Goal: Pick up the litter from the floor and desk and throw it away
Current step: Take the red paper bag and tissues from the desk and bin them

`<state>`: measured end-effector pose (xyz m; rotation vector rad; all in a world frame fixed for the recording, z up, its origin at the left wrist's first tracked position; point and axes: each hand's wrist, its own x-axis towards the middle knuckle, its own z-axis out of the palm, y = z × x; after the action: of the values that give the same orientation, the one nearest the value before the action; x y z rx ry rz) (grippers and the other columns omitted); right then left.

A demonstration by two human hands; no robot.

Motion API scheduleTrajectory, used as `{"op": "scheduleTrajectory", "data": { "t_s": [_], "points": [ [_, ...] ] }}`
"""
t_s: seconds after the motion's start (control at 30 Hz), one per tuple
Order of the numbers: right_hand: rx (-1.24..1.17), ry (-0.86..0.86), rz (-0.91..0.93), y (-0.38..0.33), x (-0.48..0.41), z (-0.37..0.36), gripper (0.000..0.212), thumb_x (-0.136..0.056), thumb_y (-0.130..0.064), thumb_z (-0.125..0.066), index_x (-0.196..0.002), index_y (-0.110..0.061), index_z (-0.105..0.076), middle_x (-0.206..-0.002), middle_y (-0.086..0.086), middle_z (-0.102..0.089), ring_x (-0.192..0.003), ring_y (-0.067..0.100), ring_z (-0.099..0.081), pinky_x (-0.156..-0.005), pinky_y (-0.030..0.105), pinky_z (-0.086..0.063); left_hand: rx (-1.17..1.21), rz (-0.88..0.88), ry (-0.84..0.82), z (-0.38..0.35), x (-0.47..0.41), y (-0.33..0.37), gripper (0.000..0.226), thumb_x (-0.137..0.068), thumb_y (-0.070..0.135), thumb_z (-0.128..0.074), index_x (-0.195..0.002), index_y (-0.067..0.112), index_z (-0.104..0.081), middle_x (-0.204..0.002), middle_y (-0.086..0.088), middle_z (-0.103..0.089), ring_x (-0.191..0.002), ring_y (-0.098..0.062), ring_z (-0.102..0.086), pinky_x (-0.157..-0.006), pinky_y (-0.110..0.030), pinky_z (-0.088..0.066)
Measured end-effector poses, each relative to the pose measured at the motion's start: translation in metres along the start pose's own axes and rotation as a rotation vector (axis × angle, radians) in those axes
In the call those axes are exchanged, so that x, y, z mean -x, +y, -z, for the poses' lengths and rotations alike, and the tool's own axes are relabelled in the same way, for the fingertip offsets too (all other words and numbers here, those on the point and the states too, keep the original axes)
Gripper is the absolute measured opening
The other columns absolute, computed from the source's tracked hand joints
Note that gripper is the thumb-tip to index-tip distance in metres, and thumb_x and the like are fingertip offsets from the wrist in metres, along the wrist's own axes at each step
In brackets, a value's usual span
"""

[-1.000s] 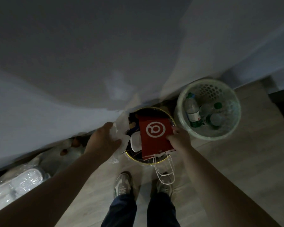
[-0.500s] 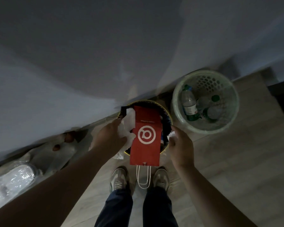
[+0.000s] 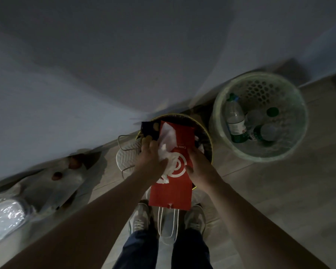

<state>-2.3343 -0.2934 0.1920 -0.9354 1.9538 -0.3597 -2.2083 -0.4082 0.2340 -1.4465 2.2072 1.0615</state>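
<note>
While the person stands close over the dark bin (image 3: 209, 140) with the yellowish rim, both arms reach down to it and the red paper bag (image 3: 173, 187) lies flat across its mouth, white round logo facing up. The bag's far end sits over the bin and its near end sticks out past the near rim. Its white cord handles (image 3: 168, 224) dangle between the person's two trainers (image 3: 139, 218). The left hand (image 3: 149, 162) has its fingers curled round a crumpled white paper (image 3: 168, 150), which is pressed against the left part of the bag's face and spills up towards its far end. The right hand (image 3: 198, 166) grips the bag at its right edge, with the thumb lying on the red face beside the logo. A dark packet (image 3: 150, 129) pokes up at the far left rim of the bin. Just left of the bin a white shoe sole (image 3: 127, 154) lies on the wooden floor (image 3: 279, 200). To the right, near the bin but not touching it, stands a pale green mesh basket (image 3: 297, 121) with plastic bottles (image 3: 235, 119) inside. Further left along the wall (image 3: 105, 74) slump some pale plastic bags (image 3: 47, 183), with something round and reddish showing on top, though I cannot tell what it is in this dim light.
</note>
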Motion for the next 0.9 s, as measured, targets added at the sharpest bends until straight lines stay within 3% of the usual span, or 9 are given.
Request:
{"op": "scheduleTrajectory", "data": {
  "t_s": [0.17,0.3,0.4,0.5,0.6,0.7,0.9],
  "points": [
    [0.084,-0.061,-0.057,0.014,-0.018,-0.015,0.057,-0.097,-0.026,-0.051,-0.148,-0.022,-0.028,-0.154,0.002,-0.028,-0.139,0.022,-0.035,-0.109,0.042,-0.040,-0.055,0.091,-0.139,-0.030,-0.034,-0.008,0.061,-0.091,0.024,-0.057,-0.145,0.014,-0.032,-0.139,-0.016,-0.033,-0.119,-0.031,-0.046,-0.096,-0.037,-0.046],
    [0.084,-0.018,-0.084,0.008,-0.022,-0.013,0.047,-0.093,-0.019,-0.056,-0.139,-0.018,-0.043,-0.141,0.004,-0.045,-0.132,0.022,-0.043,-0.107,0.038,-0.040,-0.098,0.104,-0.231,-0.034,-0.044,-0.011,0.060,-0.090,0.032,-0.059,-0.142,0.013,-0.036,-0.139,-0.016,-0.035,-0.120,-0.032,-0.047,-0.099,-0.039,-0.045],
    [0.116,0.078,-0.039,0.002,-0.013,-0.002,0.046,-0.091,-0.021,-0.060,-0.134,-0.017,-0.046,-0.132,0.004,-0.052,-0.124,0.021,-0.050,-0.102,0.034,-0.044,-0.116,0.063,-0.229,-0.027,-0.036,-0.006,0.071,-0.083,0.041,-0.067,-0.141,0.012,-0.037,-0.135,-0.014,-0.037,-0.120,-0.030,-0.047,-0.097,-0.038,-0.046],
    [0.149,0.083,0.003,-0.006,0.004,0.016,0.052,-0.089,-0.019,-0.061,-0.138,-0.016,-0.044,-0.136,0.005,-0.047,-0.125,0.021,-0.048,-0.099,0.032,-0.046,-0.123,0.019,-0.177,-0.015,-0.026,0.003,0.088,-0.069,0.056,-0.075,-0.138,0.014,-0.040,-0.132,-0.012,-0.037,-0.118,-0.030,-0.046,-0.096,-0.040,-0.046],
    [0.183,0.095,0.028,-0.013,0.025,0.035,0.051,-0.087,-0.014,-0.065,-0.135,-0.015,-0.047,-0.129,0.005,-0.051,-0.119,0.021,-0.051,-0.096,0.027,-0.045,-0.180,-0.014,-0.123,0.001,-0.015,0.012,0.093,-0.063,0.063,-0.074,-0.137,0.018,-0.042,-0.137,-0.011,-0.033,-0.123,-0.030,-0.041,-0.099,-0.041,-0.044],
    [0.216,0.130,0.034,-0.023,0.049,0.055,0.046,-0.085,-0.012,-0.065,-0.130,-0.013,-0.052,-0.119,0.007,-0.056,-0.109,0.022,-0.057,-0.088,0.025,-0.044,-0.212,-0.001,-0.063,0.026,-0.002,0.021,0.077,-0.069,0.056,-0.074,-0.130,0.016,-0.048,-0.129,-0.009,-0.042,-0.117,-0.026,-0.047,-0.091,-0.036,-0.047],
    [0.411,0.043,0.020,-0.069,0.103,0.105,0.041,-0.091,-0.019,-0.057,-0.131,-0.016,-0.048,-0.123,0.005,-0.053,-0.109,0.021,-0.054,-0.087,0.028,-0.045,-0.383,-0.139,-0.064,0.093,0.038,0.046,0.050,-0.078,0.042,-0.068,-0.117,0.016,-0.055,-0.112,-0.004,-0.056,-0.100,-0.022,-0.058,-0.083,-0.032,-0.051]
  ]
}}
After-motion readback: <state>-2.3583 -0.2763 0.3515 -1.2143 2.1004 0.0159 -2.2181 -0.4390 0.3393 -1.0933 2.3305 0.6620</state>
